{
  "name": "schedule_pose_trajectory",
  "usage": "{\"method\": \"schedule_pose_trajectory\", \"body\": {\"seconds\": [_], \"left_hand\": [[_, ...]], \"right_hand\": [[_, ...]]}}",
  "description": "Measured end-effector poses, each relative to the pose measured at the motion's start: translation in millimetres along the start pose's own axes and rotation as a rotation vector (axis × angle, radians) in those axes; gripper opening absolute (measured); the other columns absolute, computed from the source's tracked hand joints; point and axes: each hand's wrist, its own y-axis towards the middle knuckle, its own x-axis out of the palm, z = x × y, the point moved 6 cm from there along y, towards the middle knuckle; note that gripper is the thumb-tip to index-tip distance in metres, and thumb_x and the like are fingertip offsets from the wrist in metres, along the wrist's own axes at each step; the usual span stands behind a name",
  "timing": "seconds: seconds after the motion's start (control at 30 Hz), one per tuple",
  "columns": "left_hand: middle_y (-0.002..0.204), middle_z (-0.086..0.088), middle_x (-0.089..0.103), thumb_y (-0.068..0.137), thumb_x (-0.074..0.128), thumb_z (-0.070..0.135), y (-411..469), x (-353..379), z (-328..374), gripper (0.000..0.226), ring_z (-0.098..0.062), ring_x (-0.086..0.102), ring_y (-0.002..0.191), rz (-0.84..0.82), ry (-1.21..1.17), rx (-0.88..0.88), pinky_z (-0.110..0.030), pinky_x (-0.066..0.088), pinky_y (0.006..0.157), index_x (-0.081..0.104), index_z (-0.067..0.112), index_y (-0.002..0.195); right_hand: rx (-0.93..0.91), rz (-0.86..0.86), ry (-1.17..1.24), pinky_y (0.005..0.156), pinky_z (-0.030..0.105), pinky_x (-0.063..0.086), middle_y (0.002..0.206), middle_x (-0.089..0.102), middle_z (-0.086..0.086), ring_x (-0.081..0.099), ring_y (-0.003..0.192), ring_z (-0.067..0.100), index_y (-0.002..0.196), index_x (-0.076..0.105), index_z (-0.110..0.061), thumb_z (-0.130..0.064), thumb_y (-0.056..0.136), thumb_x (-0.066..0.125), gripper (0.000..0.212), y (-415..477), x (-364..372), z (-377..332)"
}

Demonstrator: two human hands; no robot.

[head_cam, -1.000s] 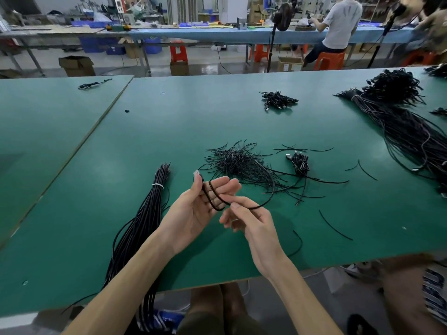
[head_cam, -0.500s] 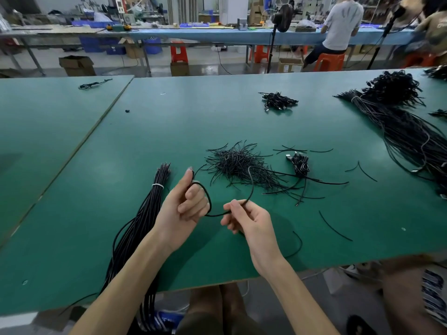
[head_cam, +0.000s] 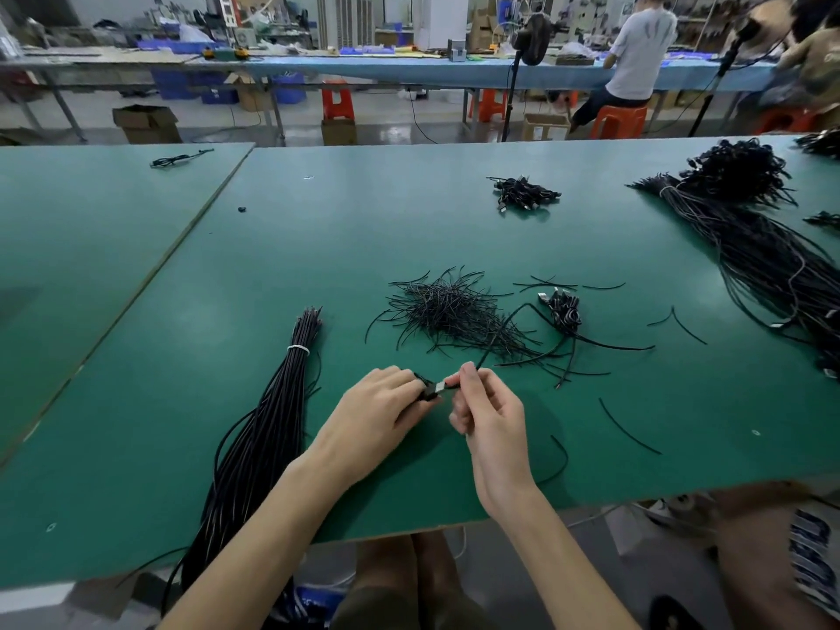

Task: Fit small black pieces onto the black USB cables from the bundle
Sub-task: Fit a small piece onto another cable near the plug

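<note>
**cablefan:** At the near edge of the matte green table (head_cam: 318,247), both grips meet over one thin black USB cable (head_cam: 491,345). The left grip (head_cam: 382,402) has its fingers curled round the chunky black plug end. The right grip (head_cam: 486,411) pinches it just beside a small silvery bit, thumb against forefinger. The cord arcs up from there toward the pile.

**wire_nut:** Which pile, the spiky one?

**cablefan:** Yeah, the bristly heap of short black pieces (head_cam: 450,311), all thin and slightly curved. Left of the hands lies the long glossy bundle (head_cam: 272,425), cinched by a white tie (head_cam: 297,349). Its lower end runs off the table edge and out of sight.

**wire_nut:** Any boxes around?

**cablefan:** One open cardboard box (head_cam: 145,122) on the floor out back, but I can't see what's in it. I also can't tell whether a piece is on the plug, since the fingers cover it.
</note>
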Motion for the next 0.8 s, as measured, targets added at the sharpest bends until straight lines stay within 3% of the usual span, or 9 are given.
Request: {"method": "schedule_pose_trajectory", "body": {"seconds": [0.1, 0.17, 0.23, 0.4, 0.47, 0.57, 0.63, 0.73, 0.8], "left_hand": [[0.119, 0.003, 0.07, 0.105, 0.058, 0.025, 0, 0, -4, 0.02, -0.019, 0.061, 0.116, -0.031, 0.022, -0.029, -0.034, 0.049, 0.102, 0.07, 0.011, 0.112], [0.149, 0.005, 0.056, 0.106, 0.053, 0.026, 0, 4, -5, 0.034, -0.011, 0.043, 0.145, -0.087, -0.039, -0.067, -0.03, 0.035, 0.119, 0.063, 0.012, 0.136], [0.157, 0.01, 0.044, 0.107, 0.051, 0.027, 1, 4, -5, 0.044, -0.004, 0.03, 0.151, -0.102, -0.101, -0.104, -0.024, 0.026, 0.123, 0.052, 0.014, 0.149], [0.151, 0.013, 0.052, 0.106, 0.053, 0.023, 0, 1, -8, 0.035, 0.0, 0.037, 0.146, -0.054, -0.148, -0.141, -0.022, 0.034, 0.118, 0.062, 0.015, 0.139], [0.142, 0.008, 0.062, 0.105, 0.055, 0.021, -1, 0, -8, 0.028, -0.009, 0.05, 0.139, -0.035, -0.115, -0.144, -0.026, 0.043, 0.111, 0.067, 0.014, 0.129], [0.098, 0.007, 0.068, 0.104, 0.058, 0.021, -1, -2, -8, 0.012, -0.023, 0.064, 0.099, -0.002, -0.102, -0.171, -0.031, 0.045, 0.079, 0.065, 0.014, 0.098], [0.083, 0.015, 0.057, 0.104, 0.056, 0.023, -2, -2, -9, 0.017, -0.013, 0.057, 0.08, 0.033, -0.159, -0.198, -0.027, 0.038, 0.071, 0.063, 0.012, 0.094], [0.091, 0.018, 0.07, 0.106, 0.052, 0.025, -1, -4, -15, 0.028, 0.011, 0.057, 0.071, 0.068, -0.424, -0.29, -0.012, 0.041, 0.069, 0.073, 0.01, 0.117], [0.116, 0.008, 0.076, 0.108, 0.046, 0.03, 1, -1, -13, 0.036, 0.008, 0.066, 0.103, 0.026, -0.717, -0.332, -0.016, 0.048, 0.093, 0.071, 0.013, 0.127]], "right_hand": [[-0.008, -0.038, 0.008, 0.055, 0.021, 0.039, 0.07, 0.06, 0.005, 0.048, 0.063, 0.012, 0.094, 0.079, -0.011, -0.022, 0.106, 0.055, 0.029, -2, 3, -3], [0.008, -0.062, 0.018, 0.055, 0.022, 0.04, 0.072, 0.064, 0.008, 0.051, 0.064, 0.013, 0.094, 0.08, -0.01, -0.017, 0.106, 0.054, 0.029, -3, 5, -5], [0.028, -0.075, 0.035, 0.054, 0.023, 0.04, 0.07, 0.063, 0.008, 0.051, 0.063, 0.013, 0.093, 0.081, -0.012, -0.014, 0.106, 0.053, 0.031, -4, 6, -6], [0.056, -0.1, 0.084, 0.054, 0.023, 0.037, 0.07, 0.061, 0.006, 0.048, 0.062, 0.013, 0.091, 0.082, -0.017, -0.009, 0.106, 0.047, 0.039, -5, 7, -5], [0.061, -0.11, 0.105, 0.055, 0.024, 0.037, 0.071, 0.06, 0.006, 0.048, 0.063, 0.012, 0.096, 0.081, -0.012, -0.009, 0.106, 0.045, 0.038, -5, 6, -5], [0.069, -0.103, 0.134, 0.056, 0.024, 0.038, 0.071, 0.061, 0.006, 0.05, 0.064, 0.013, 0.096, 0.081, -0.009, -0.009, 0.107, 0.043, 0.039, -4, 3, -4], [0.062, -0.124, 0.095, 0.057, 0.023, 0.039, 0.071, 0.063, 0.006, 0.051, 0.064, 0.012, 0.099, 0.081, -0.01, -0.009, 0.106, 0.044, 0.038, -5, 4, -3], [0.038, -0.185, -0.002, 0.058, 0.02, 0.041, 0.07, 0.063, 0.006, 0.051, 0.064, 0.012, 0.105, 0.081, -0.014, -0.007, 0.105, 0.047, 0.034, -7, 9, -5], [0.025, -0.213, -0.026, 0.06, 0.02, 0.042, 0.069, 0.063, 0.005, 0.052, 0.064, 0.012, 0.107, 0.081, -0.016, -0.006, 0.104, 0.049, 0.033, -7, 11, -6]]}}
